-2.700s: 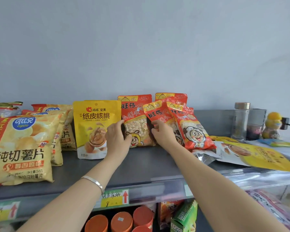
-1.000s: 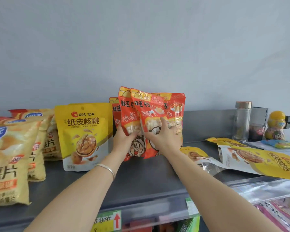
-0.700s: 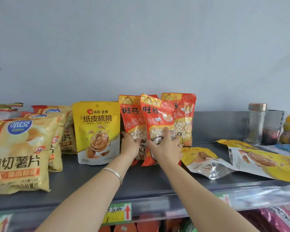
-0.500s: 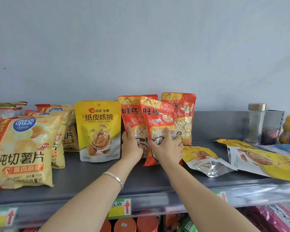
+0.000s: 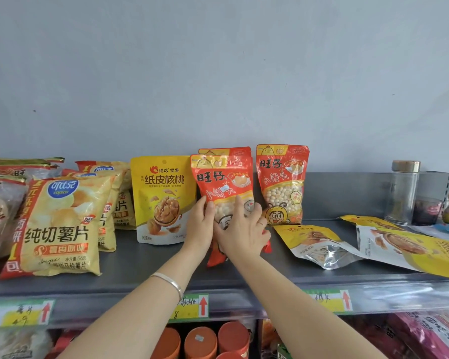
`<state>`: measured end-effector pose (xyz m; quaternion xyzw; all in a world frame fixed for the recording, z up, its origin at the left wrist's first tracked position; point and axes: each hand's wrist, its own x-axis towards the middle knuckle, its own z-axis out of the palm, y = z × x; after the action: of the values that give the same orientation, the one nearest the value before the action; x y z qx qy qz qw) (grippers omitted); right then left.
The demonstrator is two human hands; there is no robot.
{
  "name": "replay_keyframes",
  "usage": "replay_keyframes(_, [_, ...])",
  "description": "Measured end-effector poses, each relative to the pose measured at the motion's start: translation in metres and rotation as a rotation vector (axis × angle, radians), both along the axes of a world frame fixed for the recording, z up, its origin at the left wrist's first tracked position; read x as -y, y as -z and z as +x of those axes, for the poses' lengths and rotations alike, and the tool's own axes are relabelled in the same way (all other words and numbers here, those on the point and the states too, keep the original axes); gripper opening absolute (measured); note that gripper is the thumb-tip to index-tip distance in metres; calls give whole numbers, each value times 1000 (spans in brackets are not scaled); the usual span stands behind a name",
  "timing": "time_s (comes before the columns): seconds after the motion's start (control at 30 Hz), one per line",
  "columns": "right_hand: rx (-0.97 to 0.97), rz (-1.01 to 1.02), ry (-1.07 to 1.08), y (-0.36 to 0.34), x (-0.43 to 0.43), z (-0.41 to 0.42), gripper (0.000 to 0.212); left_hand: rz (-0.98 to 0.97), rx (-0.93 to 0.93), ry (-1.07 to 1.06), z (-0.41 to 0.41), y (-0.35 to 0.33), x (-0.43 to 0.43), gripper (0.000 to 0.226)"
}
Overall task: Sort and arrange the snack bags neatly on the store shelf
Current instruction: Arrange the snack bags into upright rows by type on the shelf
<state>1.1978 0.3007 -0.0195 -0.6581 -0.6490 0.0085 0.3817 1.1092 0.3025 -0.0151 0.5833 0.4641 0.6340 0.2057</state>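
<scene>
Head camera looks along two bare forearms reaching up and forward over a grey metal shelf [image 5: 145, 268], a silver bangle [image 5: 170, 281] on the left wrist. The left hand [image 5: 201, 224] pinches the left edge of an upright red-orange plastic snack bag [image 5: 223, 182], thumb on its front and fingers pointing up. The right hand [image 5: 243, 234] lies flat on the bag's lower front, fingers spread and pressing. This bag stands mid-shelf, just beside a yellow walnut pouch [image 5: 163, 198], with a matching second red-orange bag [image 5: 226, 151] right behind it.
</scene>
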Motion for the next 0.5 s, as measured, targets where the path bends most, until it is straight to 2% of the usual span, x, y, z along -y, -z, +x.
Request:
replay_keyframes(0.07, [86,-44,-57,6,4,-5,79,-22,52,63,-1,2,4,33])
replay_keyframes(0.2, [108,-85,-149,9,6,2,66,-82,18,141,-3,8,2,60])
replay_keyframes(0.27, [32,-78,-183,9,6,5,60,-94,64,175,-1,10,-1,66])
replay_keyframes(0.4, [-204,-29,-202,4,7,8,53,-98,93,186,-6,11,-3,63])
replay_keyframes(0.5, [-450,4,-188,5,5,14,45,-32,-85,-27,-10,12,-2,62])
